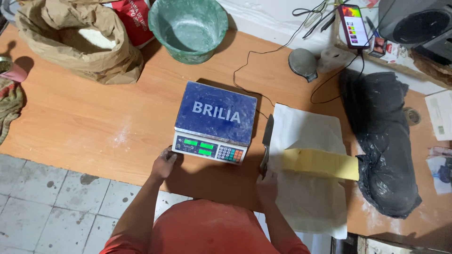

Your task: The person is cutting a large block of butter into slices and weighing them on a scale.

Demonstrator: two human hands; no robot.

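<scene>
The left hand curls against the corner of the blue scale on the table, and the right hand seems to grip the knife beside the yellow block, so a slip could cut fingers.

- Orange-brown wood-laminate table fills most of view, w/ white powder smudges nr its front edge.
- Grey square-tiled floor below front-left corner, stained and worn.
- White wall behind table's back edge.
- Light even, soft shadows.
</scene>
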